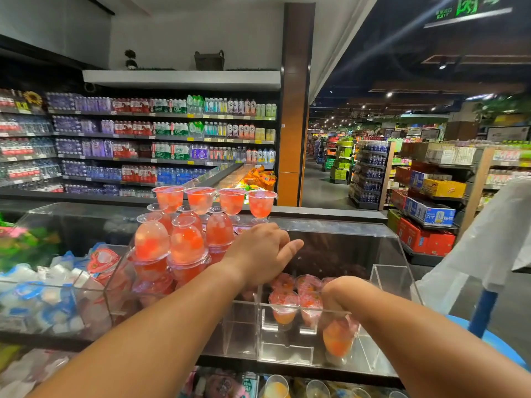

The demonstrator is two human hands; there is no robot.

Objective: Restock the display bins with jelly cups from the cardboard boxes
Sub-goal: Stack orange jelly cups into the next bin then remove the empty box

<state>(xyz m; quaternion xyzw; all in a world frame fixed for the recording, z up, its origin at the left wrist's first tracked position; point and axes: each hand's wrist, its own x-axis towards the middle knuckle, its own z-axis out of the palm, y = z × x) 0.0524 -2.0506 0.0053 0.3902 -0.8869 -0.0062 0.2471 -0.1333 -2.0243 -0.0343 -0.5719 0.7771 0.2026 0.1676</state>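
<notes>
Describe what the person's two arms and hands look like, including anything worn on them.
Both forearms are bare up to the picture's edge: no sleeves, gloves, watch or bracelet show. The left hand shows no rings on the parts in view. The right hand is bare too, as far as can be seen.

display bins (339, 234): clear glossy acrylic, smooth walls; jelly cups (184, 242): transparent shiny plastic with printed film lids; pillar (293, 133): brown wood-look panel, semi-matt; boxes (425, 239): printed cardboard.

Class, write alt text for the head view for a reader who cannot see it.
A person's right hand lowers an orange jelly cup into a clear acrylic display bin, while the left hand reaches beside a stack of red jelly cups. Drink shelves stand behind.
</notes>
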